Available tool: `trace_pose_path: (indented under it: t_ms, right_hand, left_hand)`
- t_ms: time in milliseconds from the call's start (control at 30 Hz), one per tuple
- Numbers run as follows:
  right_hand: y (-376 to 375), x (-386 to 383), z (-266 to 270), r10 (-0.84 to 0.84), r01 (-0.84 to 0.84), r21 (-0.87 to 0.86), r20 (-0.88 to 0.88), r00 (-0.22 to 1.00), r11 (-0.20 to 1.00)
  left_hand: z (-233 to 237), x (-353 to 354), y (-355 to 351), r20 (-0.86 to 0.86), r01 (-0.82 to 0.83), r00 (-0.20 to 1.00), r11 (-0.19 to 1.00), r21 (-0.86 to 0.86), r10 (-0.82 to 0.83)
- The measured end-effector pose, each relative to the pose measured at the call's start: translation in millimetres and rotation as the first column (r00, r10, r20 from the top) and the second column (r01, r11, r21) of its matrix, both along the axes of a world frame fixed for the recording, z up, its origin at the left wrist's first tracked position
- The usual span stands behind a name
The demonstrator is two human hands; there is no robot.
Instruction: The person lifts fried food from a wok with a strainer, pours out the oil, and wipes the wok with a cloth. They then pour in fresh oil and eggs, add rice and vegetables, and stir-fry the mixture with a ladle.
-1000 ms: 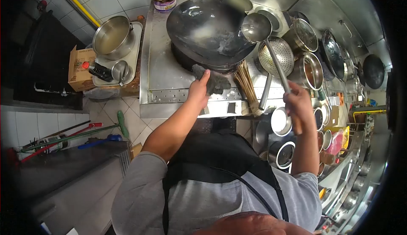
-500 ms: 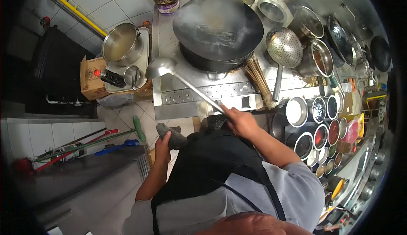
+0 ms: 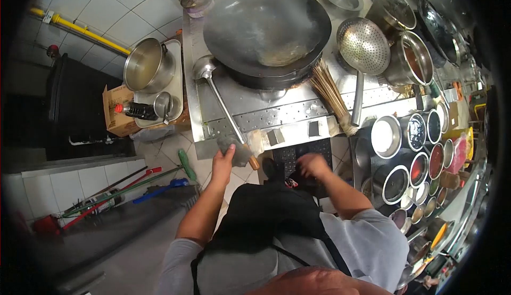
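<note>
My left hand (image 3: 222,162) is closed on a folded grey cloth (image 3: 238,152). That cloth lies against the lower shaft of a metal ladle (image 3: 226,103). The ladle rests on the stove top, bowl to the left of the wok and wooden handle end past the front edge. My right hand (image 3: 314,165) is apart from the ladle, over the dark floor mat near the stove's front edge; its fingers are blurred. A large black wok (image 3: 266,34) sits on the burner with steam over it and a pale patch of liquid at its near side.
Right of the wok are a bamboo brush (image 3: 330,95), a perforated strainer (image 3: 363,46) and a pot of reddish liquid (image 3: 410,61). Several sauce containers (image 3: 387,135) stand further right. On the left, a tray (image 3: 177,77) holds a steel pot (image 3: 146,66) and a dark bottle (image 3: 139,110).
My right hand has let go of the ladle, which now lies on the stove, and has moved right. My left hand with the cloth has moved right and up, to the ladle's shaft.
</note>
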State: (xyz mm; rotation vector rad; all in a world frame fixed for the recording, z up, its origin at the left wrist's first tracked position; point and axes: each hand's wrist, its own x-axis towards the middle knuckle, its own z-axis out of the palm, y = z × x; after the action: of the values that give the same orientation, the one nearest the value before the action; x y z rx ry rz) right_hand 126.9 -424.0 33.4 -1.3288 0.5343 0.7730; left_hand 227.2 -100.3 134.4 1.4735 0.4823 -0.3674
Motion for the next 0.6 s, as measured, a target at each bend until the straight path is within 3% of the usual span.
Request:
trace_pose_path:
  t_ms: [33, 67, 100, 133, 167, 267, 333, 400, 467, 500, 533, 600]
  right_hand:
    - [-36, 3, -49, -0.385, 0.383, -0.040, -0.105, 0.917, 0.923]
    - [-77, 7, -97, -0.637, 0.670, 0.097, -0.234, 0.734, 0.736]
    - [-97, 27, -110, -0.853, 0.862, 0.014, -0.138, 0.503, 0.506]
    - [-120, 33, -138, -0.929, 0.928, 0.178, -0.114, 0.351, 0.328]
    - [-136, 39, -173, -0.948, 0.911, 0.321, -0.095, 0.303, 0.259]
    - [-132, 26, -175, -0.945, 0.924, 0.252, -0.081, 0.316, 0.287]
    - [-144, 29, -161, -0.938, 0.922, 0.189, -0.011, 0.346, 0.338]
    - [-149, 25, -159, -0.929, 0.919, 0.142, 0.016, 0.370, 0.369]
    - [-149, 25, -161, -0.798, 0.832, -0.033, 0.266, 0.541, 0.553]
    - [-143, 28, -162, -0.796, 0.829, -0.034, 0.261, 0.546, 0.558]
    - [-133, 30, -166, -0.642, 0.791, -0.214, 0.482, 0.596, 0.574]
    - [-108, 20, -165, -0.176, 0.724, -0.550, 0.732, 0.658, 0.416]
  left_hand:
    - [5, -2, 1, 0.004, 0.006, 1.000, 0.994, 0.110, -0.006]
    - [7, -4, 4, 0.011, 0.008, 1.000, 0.976, 0.218, -0.010]
    - [7, -8, 13, -0.058, 0.029, 0.998, 0.935, 0.354, -0.009]
    - [17, -11, 11, -0.062, 0.021, 0.998, 0.927, 0.374, 0.002]
    - [38, -15, 8, -0.087, 0.063, 0.996, 0.899, 0.434, -0.027]
    - [44, -32, 24, -0.076, 0.122, 0.992, 0.874, 0.470, -0.098]
    - [45, -42, 27, -0.061, 0.041, 0.998, 0.933, 0.356, -0.021]
    - [54, -50, 20, -0.128, 0.046, 0.992, 0.933, 0.357, 0.000]
    - [55, -56, 14, -0.131, 0.017, 0.991, 0.954, 0.301, 0.024]
    - [56, -56, 12, -0.135, 0.012, 0.990, 0.953, 0.304, 0.030]
    - [54, -55, 7, -0.145, 0.073, 0.989, 0.925, 0.372, -0.020]
    - [55, -51, 0, -0.180, 0.163, 0.979, 0.889, 0.428, -0.093]
